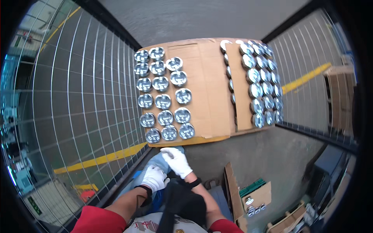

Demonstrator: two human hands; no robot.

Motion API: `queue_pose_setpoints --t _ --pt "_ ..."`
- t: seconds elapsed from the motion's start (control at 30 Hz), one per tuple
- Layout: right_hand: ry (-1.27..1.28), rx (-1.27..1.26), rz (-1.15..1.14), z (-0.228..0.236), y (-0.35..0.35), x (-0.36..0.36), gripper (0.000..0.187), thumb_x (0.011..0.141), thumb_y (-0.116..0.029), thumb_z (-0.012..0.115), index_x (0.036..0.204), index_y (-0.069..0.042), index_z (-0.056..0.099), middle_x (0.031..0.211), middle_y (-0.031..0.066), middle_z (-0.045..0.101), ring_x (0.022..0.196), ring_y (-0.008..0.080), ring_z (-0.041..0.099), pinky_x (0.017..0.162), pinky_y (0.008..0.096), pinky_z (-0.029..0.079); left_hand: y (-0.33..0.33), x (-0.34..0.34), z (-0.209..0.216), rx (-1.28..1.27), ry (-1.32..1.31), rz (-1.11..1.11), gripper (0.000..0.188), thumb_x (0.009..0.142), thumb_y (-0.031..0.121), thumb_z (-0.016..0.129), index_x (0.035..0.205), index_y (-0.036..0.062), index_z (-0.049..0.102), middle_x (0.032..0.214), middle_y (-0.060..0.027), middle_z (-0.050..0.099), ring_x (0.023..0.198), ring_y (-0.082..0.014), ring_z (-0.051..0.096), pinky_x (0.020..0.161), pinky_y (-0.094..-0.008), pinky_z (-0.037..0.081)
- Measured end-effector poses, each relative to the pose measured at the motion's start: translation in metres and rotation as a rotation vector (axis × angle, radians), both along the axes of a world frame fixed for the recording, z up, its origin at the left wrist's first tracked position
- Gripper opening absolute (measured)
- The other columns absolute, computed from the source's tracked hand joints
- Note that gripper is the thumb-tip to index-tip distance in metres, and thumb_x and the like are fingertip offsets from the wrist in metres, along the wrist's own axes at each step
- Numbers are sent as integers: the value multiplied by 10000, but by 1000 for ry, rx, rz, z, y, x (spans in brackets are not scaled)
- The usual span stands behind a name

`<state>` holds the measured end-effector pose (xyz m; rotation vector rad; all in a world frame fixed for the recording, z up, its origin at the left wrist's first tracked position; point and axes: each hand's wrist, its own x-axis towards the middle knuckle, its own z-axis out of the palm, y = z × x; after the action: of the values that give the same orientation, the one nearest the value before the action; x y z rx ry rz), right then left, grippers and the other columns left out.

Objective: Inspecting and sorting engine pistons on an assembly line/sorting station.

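Note:
My left hand, in a white glove, is low in the middle, its thumb apart from the loosely bent fingers. My right hand, also white-gloved, is just above and right of it, below the cardboard's near edge, fingers bent downward. Nothing shows in either hand; both are open over a light-blue, cloth-like surface. Beyond them, shiny metal pistons stand in rows on the left of a cardboard sheet. More pistons stand close together on the right, beside an upright cardboard strip.
Wire mesh panels with dark frames flank the cardboard stack left and right. At lower right, a few pistons lie by a cardboard piece and green material. A grey-blue box and a brown crate are farther right.

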<state>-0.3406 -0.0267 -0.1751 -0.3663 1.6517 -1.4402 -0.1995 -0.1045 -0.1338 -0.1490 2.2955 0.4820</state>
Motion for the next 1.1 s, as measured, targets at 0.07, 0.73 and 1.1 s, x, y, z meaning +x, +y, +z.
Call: queue_pose_setpoints --t 0.07,0.73,1.1 --pt "-93 21 -41 -4 17 29 267 934 -69 668 1196 -22 680 1118 75 715 1034 153 676 909 291 537 11 11 -7 -8 36 -17 368 874 457 574 824 152 775 914 -98 730 992 -271 655 968 -488 421" --pt "345 347 -582 67 85 277 291 928 -284 588 1121 -99 703 1127 163 696 1074 351 651 965 438 507 -6 128 -19 389 760 -243 219 781 291 711 965 174 735 993 -42 726 1084 -251 637 1110 -499 331" --pt "760 771 -562 234 211 469 332 893 -279 573 1116 -72 707 1047 198 704 991 372 667 906 455 526 -47 208 281 1607 -409 -1538 367 853 120 636 1200 10 690 1254 -166 663 1260 -371 568 1215 -526 49"
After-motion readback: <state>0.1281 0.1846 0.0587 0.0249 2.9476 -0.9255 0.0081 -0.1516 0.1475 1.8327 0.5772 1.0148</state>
